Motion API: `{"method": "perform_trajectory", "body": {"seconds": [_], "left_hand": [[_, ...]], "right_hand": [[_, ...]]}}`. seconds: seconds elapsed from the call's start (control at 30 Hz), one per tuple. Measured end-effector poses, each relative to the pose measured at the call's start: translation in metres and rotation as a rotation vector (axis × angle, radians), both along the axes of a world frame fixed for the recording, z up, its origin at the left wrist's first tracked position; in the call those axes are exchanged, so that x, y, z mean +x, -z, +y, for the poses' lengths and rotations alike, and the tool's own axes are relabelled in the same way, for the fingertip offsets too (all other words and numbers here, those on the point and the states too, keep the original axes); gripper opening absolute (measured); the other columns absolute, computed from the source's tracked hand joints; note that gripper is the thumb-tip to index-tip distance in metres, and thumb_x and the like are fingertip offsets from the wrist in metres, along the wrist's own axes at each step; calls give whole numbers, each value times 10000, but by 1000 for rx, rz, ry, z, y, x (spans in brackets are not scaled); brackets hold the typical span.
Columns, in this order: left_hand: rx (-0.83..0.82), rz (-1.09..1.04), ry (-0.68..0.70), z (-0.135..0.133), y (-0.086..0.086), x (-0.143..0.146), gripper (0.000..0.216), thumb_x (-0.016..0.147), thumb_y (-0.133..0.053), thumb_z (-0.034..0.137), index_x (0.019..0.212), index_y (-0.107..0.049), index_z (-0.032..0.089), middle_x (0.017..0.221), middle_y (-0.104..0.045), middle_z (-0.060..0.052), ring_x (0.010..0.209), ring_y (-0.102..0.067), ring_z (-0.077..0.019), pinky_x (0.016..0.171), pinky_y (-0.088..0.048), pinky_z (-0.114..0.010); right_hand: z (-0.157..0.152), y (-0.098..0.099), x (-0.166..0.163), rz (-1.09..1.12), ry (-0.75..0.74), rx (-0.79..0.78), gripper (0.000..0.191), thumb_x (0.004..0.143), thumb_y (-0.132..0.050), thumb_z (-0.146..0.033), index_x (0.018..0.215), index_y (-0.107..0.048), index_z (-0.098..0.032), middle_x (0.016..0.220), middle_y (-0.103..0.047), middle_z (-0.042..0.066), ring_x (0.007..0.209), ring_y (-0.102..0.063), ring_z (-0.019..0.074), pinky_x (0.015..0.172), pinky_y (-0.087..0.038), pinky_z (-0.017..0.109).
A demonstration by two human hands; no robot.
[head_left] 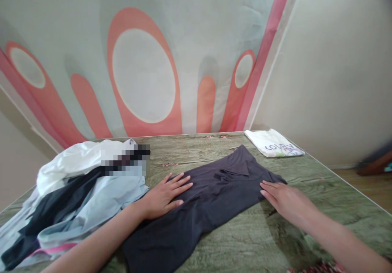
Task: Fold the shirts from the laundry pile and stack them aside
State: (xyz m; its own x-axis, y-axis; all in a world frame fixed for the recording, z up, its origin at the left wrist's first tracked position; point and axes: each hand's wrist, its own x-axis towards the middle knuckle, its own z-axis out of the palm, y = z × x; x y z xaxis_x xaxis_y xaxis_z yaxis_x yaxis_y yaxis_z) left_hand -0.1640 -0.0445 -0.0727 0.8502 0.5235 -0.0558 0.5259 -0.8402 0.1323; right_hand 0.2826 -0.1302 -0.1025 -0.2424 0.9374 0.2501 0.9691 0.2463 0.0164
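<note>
A dark grey garment (214, 199), which looks like a shirt, lies stretched diagonally across the table in front of me. Part of its cloth is folded over and rumpled near the far right end. My left hand (165, 195) rests flat on the garment's left side, palm down and fingers spread. At the right end, my right hand (281, 197) has its fingers and thumb close together on the garment's edge, pinching the cloth. The near end of the garment runs out of view at the bottom.
On the left lies a loose heap of clothes (92, 195) in white, black and pale blue, partly blurred out. A folded white cloth (271, 143) with "LOVELY" printed on it sits at the table's far right corner. Behind the wood-patterned table (330, 191) stands a patterned wall (190, 40).
</note>
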Motion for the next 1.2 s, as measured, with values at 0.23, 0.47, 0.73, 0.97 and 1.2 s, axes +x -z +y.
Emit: {"method": "perform_trajectory", "body": {"seconds": [0.23,0.47,0.73,0.97,1.2], "left_hand": [[180,23,19,35,-8,-9,535,994,-307,481,1501,-174,374,1561,-261,8,1456,-135,-224,1157,25,-489],[-108,-195,-316,-5,-39,-11,355,988,-349,381,1198,-615,272,1201,-653,-34,1096,-595,-182,957,-419,-283],[-364,-200,-464,-31,-38,-35,177,847,-576,358,952,-644,234,842,-636,11,740,-594,-155,678,-442,-239],[-336,-209,-473,-31,-38,-42,228,808,-606,339,1012,-591,239,964,-609,0,820,-575,-171,735,-445,-257],[108,-106,-778,-16,-25,-56,204,876,-503,284,1039,-597,207,1068,-618,-75,1052,-550,-255,907,-411,-358]], "right_hand": [[-9,-31,19,144,5,-187,381,929,-401,-382,937,-755,-242,957,-756,55,830,-711,214,724,-538,291],[51,-49,23,288,118,-131,363,910,-407,-470,947,-704,-265,940,-740,41,821,-679,232,686,-487,297],[84,13,10,223,265,123,354,927,-398,-455,983,-627,-191,954,-659,112,911,-623,254,742,-478,344],[72,24,18,47,298,136,355,950,-371,-460,1091,-582,-211,1044,-622,103,929,-608,257,659,-474,344],[80,35,38,34,286,135,392,933,-384,-477,1125,-602,-214,1020,-638,110,924,-610,271,653,-476,364]]}}
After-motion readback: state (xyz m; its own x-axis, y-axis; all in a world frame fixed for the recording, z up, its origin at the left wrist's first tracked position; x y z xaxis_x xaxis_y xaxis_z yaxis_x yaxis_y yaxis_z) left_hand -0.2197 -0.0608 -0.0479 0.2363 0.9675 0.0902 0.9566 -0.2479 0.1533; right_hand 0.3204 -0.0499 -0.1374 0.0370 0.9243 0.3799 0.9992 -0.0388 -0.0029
